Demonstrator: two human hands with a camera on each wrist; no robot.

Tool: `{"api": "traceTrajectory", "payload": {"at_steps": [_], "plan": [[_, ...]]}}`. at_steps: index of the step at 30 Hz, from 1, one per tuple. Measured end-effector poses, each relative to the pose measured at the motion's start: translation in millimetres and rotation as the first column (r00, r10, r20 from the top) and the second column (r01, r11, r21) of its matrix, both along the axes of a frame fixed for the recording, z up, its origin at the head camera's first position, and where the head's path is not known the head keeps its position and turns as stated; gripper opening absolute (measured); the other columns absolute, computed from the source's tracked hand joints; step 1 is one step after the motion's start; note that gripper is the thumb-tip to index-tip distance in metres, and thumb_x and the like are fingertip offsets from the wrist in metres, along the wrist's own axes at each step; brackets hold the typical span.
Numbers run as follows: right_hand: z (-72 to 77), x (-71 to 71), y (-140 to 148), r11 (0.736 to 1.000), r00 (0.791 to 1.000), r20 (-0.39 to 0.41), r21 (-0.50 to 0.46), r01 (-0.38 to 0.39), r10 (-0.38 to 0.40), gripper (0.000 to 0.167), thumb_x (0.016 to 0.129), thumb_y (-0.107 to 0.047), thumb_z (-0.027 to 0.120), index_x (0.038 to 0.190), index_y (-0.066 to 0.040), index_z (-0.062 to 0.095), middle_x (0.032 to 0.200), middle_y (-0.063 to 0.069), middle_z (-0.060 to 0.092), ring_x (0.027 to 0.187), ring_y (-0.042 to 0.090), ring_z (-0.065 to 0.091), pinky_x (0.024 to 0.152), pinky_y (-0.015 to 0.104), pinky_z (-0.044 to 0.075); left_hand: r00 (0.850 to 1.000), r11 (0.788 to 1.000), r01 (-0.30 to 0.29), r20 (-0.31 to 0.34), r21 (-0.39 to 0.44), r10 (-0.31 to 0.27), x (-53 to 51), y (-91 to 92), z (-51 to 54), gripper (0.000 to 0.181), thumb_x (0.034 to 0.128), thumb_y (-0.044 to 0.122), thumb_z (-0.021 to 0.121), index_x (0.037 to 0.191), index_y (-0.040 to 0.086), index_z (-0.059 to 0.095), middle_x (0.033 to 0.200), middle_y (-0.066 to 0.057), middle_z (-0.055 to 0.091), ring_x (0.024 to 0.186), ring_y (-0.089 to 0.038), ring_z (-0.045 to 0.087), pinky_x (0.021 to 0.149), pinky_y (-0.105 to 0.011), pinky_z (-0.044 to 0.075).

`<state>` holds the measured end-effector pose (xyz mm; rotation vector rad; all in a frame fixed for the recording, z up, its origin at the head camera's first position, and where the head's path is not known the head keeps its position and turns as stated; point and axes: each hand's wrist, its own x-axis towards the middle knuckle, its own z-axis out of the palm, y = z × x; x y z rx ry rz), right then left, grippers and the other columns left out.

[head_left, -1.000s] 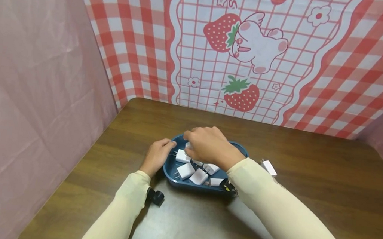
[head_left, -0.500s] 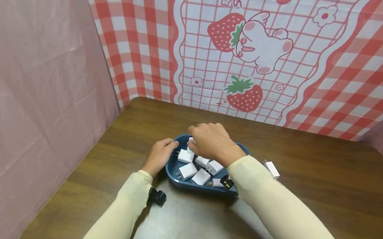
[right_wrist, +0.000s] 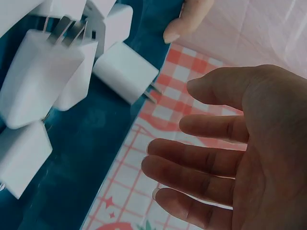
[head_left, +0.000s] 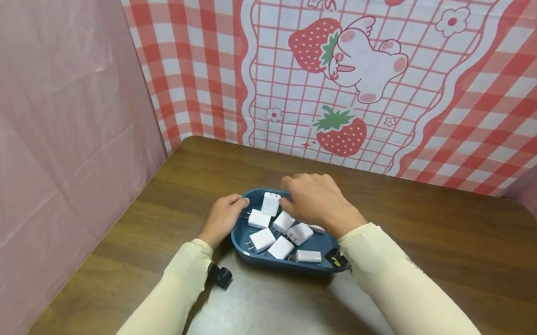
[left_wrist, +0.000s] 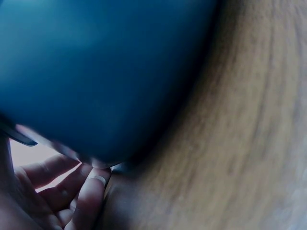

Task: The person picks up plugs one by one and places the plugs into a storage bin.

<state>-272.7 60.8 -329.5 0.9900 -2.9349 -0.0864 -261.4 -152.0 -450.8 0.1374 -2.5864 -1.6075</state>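
Several white plug chargers (head_left: 262, 239) lie jumbled in a blue oval tray (head_left: 241, 253), metal prongs pointing different ways. At the tray's left end my left hand (head_left: 221, 219) holds the rim, thumb over the top edge; in the left wrist view the fingers (left_wrist: 64, 191) are bent against the outer wall. Above the tray's far side hovers my right hand (head_left: 320, 200), palm down and holding nothing. Its fingers are spread and relaxed in the right wrist view. One upright charger (head_left: 270, 204) is nearest its thumb. Another charger (head_left: 317, 228) is partly covered by the right wrist.
The wooden table (head_left: 161, 211) extends around the tray. A strawberry-print checked cloth (head_left: 345, 89) hangs behind it, and pink fabric (head_left: 59, 119) hangs at the left. Black wrist cameras sit on both sleeves, the left one (head_left: 219, 276) close to the tabletop.
My right hand has let go of the white charger at the tray's far left and moved to the right. The forearm now covers where a loose charger lay on the table. My left hand stays put.
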Motion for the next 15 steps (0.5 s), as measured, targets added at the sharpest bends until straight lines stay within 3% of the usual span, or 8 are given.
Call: {"api": "traceTrajectory", "payload": {"at_steps": [8,15], "plan": [[0.3,2.6,29.5,0.997,0.998,0.022,-0.038,0.062,-0.061,0.045,0.095,-0.041,0.065,0.130,-0.013,0.065,0.111,0.005,0.071,0.076,0.019,0.064,0.048,0.028,0.045,1.000,1.000,0.004,0.009,0.009,-0.004,0.5,-1.1,0.1,0.037,0.0974,0.034,0.057,0.114,0.005,0.073,0.113,-0.011,0.070,0.107,-0.029,0.061,0.096,-0.046,0.046],[-0.6,5.0,58.1,0.992,0.994,0.000,-0.067,0.108,-0.108,0.044,0.093,-0.038,0.067,0.127,-0.010,0.066,0.109,0.008,0.072,0.078,0.021,0.066,0.051,0.029,0.048,1.000,1.000,0.007,0.019,0.002,-0.007,0.8,0.9,1.8,0.038,0.0981,0.035,0.057,0.114,0.005,0.073,0.112,-0.011,0.070,0.106,-0.029,0.061,0.096,-0.047,0.046]]}}
